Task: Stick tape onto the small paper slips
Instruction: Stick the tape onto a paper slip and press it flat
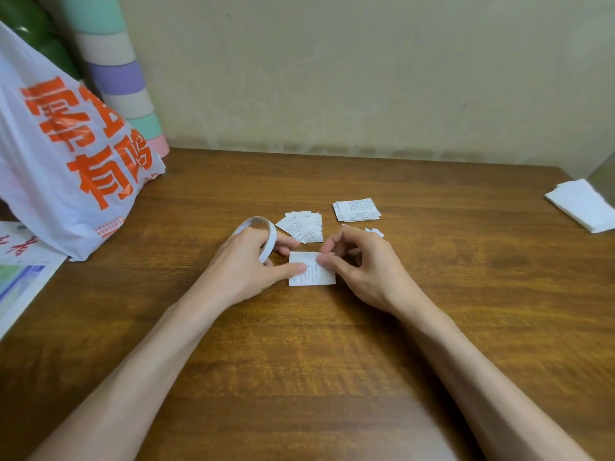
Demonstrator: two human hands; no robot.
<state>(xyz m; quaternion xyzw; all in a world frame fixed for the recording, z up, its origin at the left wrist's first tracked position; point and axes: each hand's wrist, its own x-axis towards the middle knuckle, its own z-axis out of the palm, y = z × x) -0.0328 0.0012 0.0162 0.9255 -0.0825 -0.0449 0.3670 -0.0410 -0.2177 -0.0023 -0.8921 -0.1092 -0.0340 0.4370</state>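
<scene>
On the worktop (pixel 299 354) a paper slip (pixel 312 277) lies flat. At its 9 o'clock the left hand (pixel 243 264) grips a tape roll (pixel 255 223), thumb pressing the slip. At 3 o'clock the right hand (pixel 362 267) fingers (pixel 327 260) pinch its edge. Slip piles (pixel 303 226) lie beyond, at 12 and 1 o'clock

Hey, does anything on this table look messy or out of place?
Only minor things: small white scraps lie loose beyond the right hand, and the nearer slip pile is fanned askew, unlike the squarer pile. Nothing looks spilled or damaged.
</scene>
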